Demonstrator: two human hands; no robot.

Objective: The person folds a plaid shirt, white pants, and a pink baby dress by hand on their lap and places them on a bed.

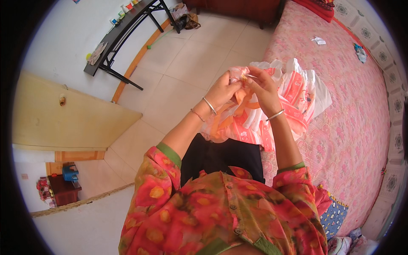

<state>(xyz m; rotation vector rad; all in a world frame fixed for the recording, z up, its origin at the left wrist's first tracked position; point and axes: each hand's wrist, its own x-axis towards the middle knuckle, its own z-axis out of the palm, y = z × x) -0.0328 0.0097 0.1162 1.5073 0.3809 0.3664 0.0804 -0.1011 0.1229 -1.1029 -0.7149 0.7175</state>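
A pleated coral-and-white garment (290, 86), looking like a dress or skirt, lies across my lap and over the edge of the bed. Its cloth is thin and printed with pale flowers. Both hands meet above it, pinching a bunched part of it. My left hand (220, 92) grips the gathered pink cloth (238, 72) from the left. From the right, my right hand (265, 91) pinches the same bunch between thumb and fingers. An orange ribbon-like strip (240, 95) hangs below the fingertips. The small detail between the fingers is partly hidden.
The bed (338, 137) with a pink floral cover fills the right side. On it lie a white cloth piece (318, 40), a blue crumpled item (360, 53) and a blue patterned cloth (334, 212). A narrow black table (127, 25) stands along the left wall, beyond a yellowish door (73, 118).
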